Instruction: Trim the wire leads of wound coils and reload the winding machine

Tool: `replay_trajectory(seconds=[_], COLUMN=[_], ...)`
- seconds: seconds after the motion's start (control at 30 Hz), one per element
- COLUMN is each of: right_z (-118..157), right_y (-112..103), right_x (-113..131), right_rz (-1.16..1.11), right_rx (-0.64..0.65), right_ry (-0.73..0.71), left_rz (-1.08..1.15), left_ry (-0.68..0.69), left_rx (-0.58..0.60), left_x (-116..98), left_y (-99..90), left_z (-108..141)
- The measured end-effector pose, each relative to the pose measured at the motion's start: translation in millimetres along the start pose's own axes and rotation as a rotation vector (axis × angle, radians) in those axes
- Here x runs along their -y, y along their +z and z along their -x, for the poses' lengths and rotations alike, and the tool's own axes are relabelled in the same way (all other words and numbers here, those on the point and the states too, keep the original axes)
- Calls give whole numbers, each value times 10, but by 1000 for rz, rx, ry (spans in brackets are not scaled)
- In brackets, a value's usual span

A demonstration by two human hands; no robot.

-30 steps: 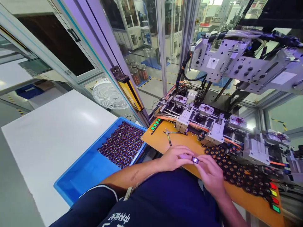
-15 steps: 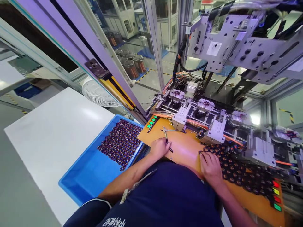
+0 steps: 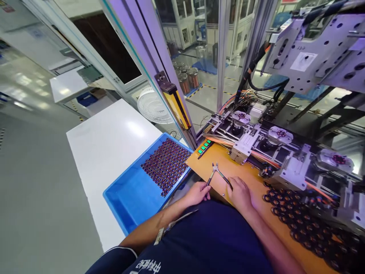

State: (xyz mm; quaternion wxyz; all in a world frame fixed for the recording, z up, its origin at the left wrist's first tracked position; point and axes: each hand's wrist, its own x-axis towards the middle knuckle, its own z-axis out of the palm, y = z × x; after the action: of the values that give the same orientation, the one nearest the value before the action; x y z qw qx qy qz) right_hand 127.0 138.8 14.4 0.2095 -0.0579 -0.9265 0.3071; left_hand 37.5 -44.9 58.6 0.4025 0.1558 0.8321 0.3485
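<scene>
A pair of side cutters (image 3: 215,168) lies over the orange work plate (image 3: 242,169) with jaws pointing away from me and handles spread wide. My left hand (image 3: 198,193) is closed round the end of the left handle. At the right handle, my right hand (image 3: 240,193) has its fingers curled against the grip; its thumb side is partly hidden. To the right of that hand, many small dark round wound parts (image 3: 296,217) with copper-coloured spots lie close together on the plate.
A blue tray (image 3: 121,201) with rows of similar small parts (image 3: 167,165) stands on a white table (image 3: 94,140) at left. Machine fixtures (image 3: 281,135) line the plate's far edge. A metal frame post (image 3: 154,64) rises behind the tray, near green buttons (image 3: 204,146).
My right hand has moved left from the dark parts to the cutters' right handle. The cutters' handles now stand wider apart. The view has swung left.
</scene>
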Motion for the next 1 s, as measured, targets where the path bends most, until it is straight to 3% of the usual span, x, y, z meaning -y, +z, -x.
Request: replay_trajectory(seconds=[0.13, 0.33, 0.5, 0.63, 0.7, 0.87, 0.93, 1.0], right_z=[-110, -245, -328, -396, -472, -798, -993, -1245], right_y=[32, -329, -575, -778, -945, -1518, -1751, -1962], right_x=[181, 467, 731, 773, 676, 209, 61, 10], right_rz=[-219, -555, -821, -916, -943, -926, -906, -868], right_rx=[59, -25, 117, 125, 142, 388, 440, 510], right_ry=[34, 123, 195, 271, 341, 626, 665, 616], left_rz=[333, 608, 605, 462, 371, 111, 23, -42], left_ry=[106, 313, 466, 586, 618, 597, 606, 637], left_rx=[90, 139, 309, 404, 330, -113, -222, -297], left_x=[47, -226, -552, -637, -581, -263, -142, -52], left_y=[5, -17, -57, -46, -34, 7, 42, 86], left_z=[9, 80, 112, 72, -6, -351, -491, -607])
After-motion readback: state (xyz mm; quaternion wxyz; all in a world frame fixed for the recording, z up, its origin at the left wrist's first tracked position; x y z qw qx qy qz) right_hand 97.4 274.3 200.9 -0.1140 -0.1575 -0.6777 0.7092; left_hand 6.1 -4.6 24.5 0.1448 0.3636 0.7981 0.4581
